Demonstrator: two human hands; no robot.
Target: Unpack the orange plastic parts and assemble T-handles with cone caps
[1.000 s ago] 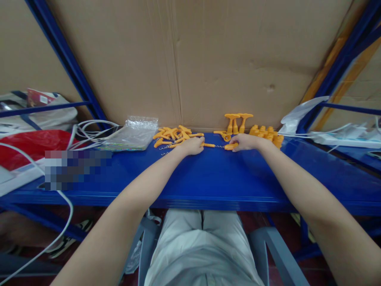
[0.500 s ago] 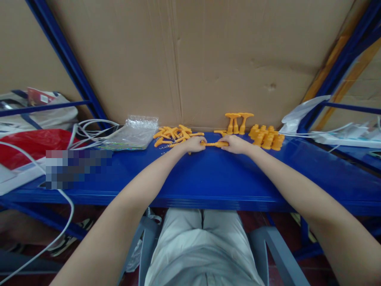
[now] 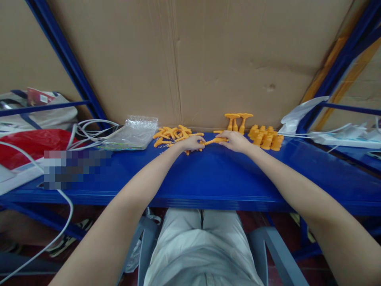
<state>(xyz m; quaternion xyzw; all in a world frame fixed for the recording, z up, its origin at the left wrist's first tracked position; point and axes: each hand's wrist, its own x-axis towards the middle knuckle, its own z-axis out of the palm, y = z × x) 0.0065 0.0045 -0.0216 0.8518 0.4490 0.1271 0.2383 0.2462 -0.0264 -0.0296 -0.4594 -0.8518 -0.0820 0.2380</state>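
Between my two hands lies an orange corkscrew (image 3: 212,141), with its metal spiral inside the orange sleeve. My left hand (image 3: 193,143) is closed at the handle end, the fingers pinched around it. My right hand (image 3: 235,141) has its fingers closed on the sleeve's wider end. Left of my left hand is a pile of loose corkscrew handles (image 3: 171,133), some with bare metal spirals showing. Beyond my right hand stand several assembled orange corkscrews (image 3: 235,122), handles up. Orange sleeves (image 3: 267,137) stand upright in a group on the right.
The blue table (image 3: 214,178) backs onto a cardboard panel (image 3: 208,63). Clear plastic bags (image 3: 133,133) lie at the back left, near white cables (image 3: 98,125) and a red bag (image 3: 38,145). A white power strip (image 3: 351,137) is on the right.
My right hand has moved left, pushing the sleeve over the bare spiral toward my left hand. The corkscrew now tilts slightly, its right end higher.
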